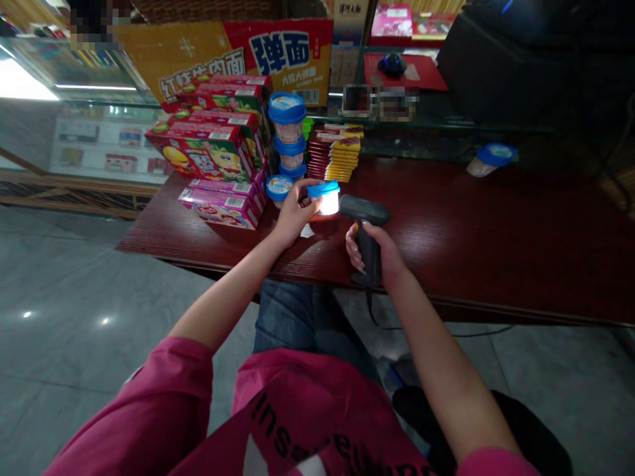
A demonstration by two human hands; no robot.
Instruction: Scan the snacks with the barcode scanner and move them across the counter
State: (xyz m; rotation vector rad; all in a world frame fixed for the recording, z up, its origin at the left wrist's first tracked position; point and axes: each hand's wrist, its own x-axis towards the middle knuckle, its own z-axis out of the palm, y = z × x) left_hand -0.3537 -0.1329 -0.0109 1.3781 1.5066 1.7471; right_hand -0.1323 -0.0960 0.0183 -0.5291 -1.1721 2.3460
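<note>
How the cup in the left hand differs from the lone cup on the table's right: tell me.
The held cup is gripped by the left hand; the lone cup is untouched. The held cup's side glares brightly before the scanner; the lone cup's side is dimmer. The held cup is near the stacked cups; the lone cup sits apart. Both are blue-lidded.

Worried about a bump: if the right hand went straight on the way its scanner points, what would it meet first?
Probably the brightly lit, blue-lidded tub held by the left hand; the scanner in the right hand would lead. Depth is unclear from one view.
</note>
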